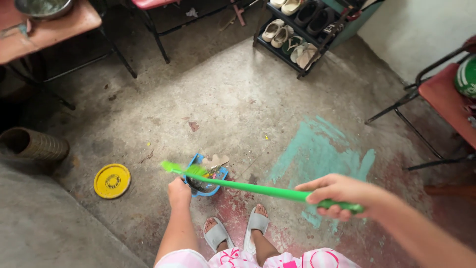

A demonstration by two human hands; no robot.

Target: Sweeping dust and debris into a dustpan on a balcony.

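Right hand point(337, 196) wrapped around the handle of a green broom point(258, 188), fingers curled tight on it; the stick runs across the view and its bristle end sits over a blue dustpan point(206, 174). Left hand point(179, 192) closed on the dustpan's near edge or handle, exact grip hidden by the hand itself. Dustpan rests on the concrete floor point(223, 99) just ahead of the person's feet in grey sandals point(235, 231); inside it dark dirt plus scraps, one pale cardboard-like piece on top. Yellow round lid point(112, 180) lies flat on the floor to the left, well apart. Woven basket point(32, 144) on its side at far left, contents can't tell. Shoe rack point(300, 32) at top, holding several pairs of shoes. Metal bowl point(43, 7) on a table, top left.
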